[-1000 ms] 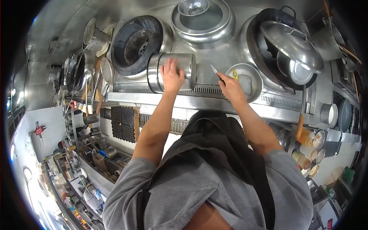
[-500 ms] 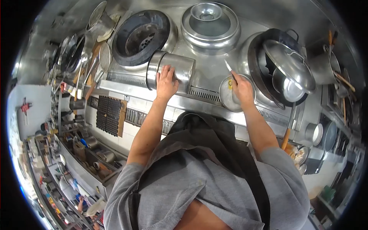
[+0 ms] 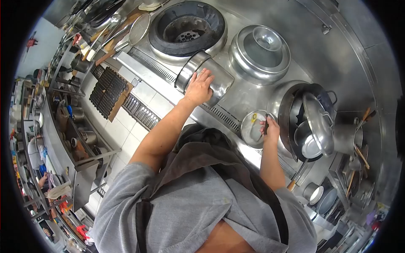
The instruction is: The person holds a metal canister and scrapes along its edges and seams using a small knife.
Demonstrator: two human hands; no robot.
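My left hand lies with fingers stretched out on the side of a steel pot, which is tipped over on the stove top. In my right hand is the dark handle of a knife; its blade is hard to make out now. That hand is above the edge of a round, shallow metal pan with a yellow mark in it. To its right is a large dark wok, holding a ladle-like bowl and a tilted metal lid.
A black-ringed wok burner stands behind the pot, with a steel pot bearing a small bowl beside it. A strainer and long-handled tools are at the left. A black mat hangs over the floor side.
My view has turned and shifted. The knife blade, pointing up and away before, no longer shows clearly, and my right hand has turned. My left hand stays on the pot.
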